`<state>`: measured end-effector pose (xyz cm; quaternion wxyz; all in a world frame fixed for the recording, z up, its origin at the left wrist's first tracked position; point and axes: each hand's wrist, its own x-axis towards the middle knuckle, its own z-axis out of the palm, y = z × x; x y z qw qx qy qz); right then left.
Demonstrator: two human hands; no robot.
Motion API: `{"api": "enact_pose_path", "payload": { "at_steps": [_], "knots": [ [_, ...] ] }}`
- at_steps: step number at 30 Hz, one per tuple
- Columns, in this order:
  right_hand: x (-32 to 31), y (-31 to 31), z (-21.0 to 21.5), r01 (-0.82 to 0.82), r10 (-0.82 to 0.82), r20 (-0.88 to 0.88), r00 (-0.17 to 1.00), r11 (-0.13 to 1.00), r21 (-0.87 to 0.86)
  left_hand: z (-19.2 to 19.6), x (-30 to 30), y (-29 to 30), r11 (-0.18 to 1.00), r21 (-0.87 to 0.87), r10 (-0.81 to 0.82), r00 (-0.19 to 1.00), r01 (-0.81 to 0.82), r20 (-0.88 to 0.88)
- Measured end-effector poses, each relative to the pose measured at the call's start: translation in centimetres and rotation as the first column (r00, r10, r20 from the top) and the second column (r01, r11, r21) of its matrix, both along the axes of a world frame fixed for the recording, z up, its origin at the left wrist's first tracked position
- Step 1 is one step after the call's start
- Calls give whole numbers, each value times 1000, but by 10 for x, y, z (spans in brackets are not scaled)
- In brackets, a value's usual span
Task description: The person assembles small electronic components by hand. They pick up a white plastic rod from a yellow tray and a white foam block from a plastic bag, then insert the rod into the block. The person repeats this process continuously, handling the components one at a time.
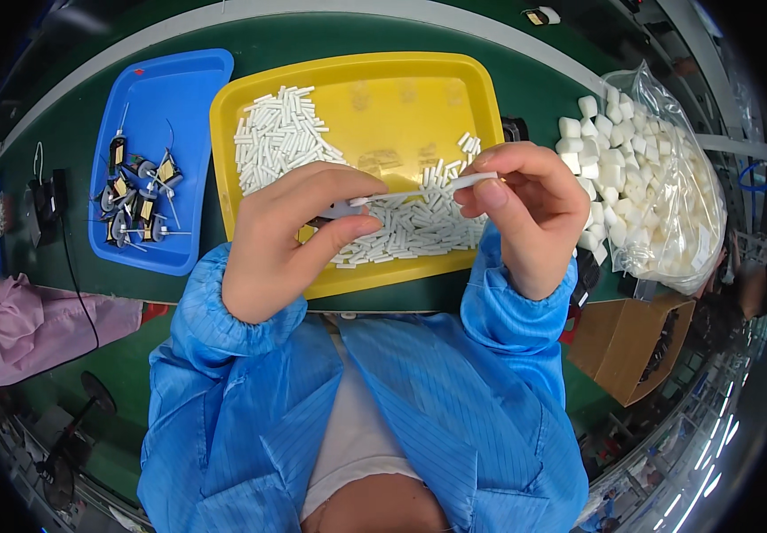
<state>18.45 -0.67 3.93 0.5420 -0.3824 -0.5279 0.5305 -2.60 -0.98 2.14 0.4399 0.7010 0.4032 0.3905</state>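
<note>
Two bare hands meet above a yellow plastic tray (490, 98) that sits on a dark green work surface (63, 133). The left hand (290, 240) pinches a slim white stick-like piece (383, 196) between thumb and forefinger, and the right hand (525, 209) closes thumb and fingers on a short white tube (472, 181) at the stick's far end. Both parts hang just over the tray, near its front edge, with no slack in either grip.

Heaps of small white tubes (281, 133) fill the tray's left side, and more lie below the hands (410, 235). A blue plastic tray (192, 80) to the left holds small wired components (139, 200), and a clear plastic bag of white foam-like blocks (659, 178) stands to the right beside an open brown cardboard box (619, 342). A person in a pink sleeve (28, 324) works at the far left.

Judging from the thinness of the stick, a sideways squeeze could bend it, or the tube could slip and drop among the look-alike pieces underneath.
</note>
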Motion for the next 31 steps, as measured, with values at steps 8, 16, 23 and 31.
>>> {"api": "enact_pose_path", "payload": {
  "at_steps": [8, 16, 23, 31],
  "knots": [
    [5, -10, -7, -7, 9, 21, 1000, 997, -77, 8, 11, 2, 999, -5, -35, 996, 35, -87],
    [16, -15, -8, 121, -120, 67, 991, 992, -21, 9, 20, 3, 1000, 11, -15, 996, 17, -90],
    [21, -15, -14, 131, -131, 66, 989, 991, -1, 8, 26, 6, 998, 34, -55, 991, 60, -125],
    [21, -7, -16, -14, -15, 397, 918, 997, 70, 6, 38, 9, 986, 121, -82, 971, 111, -226]
  ]
}}
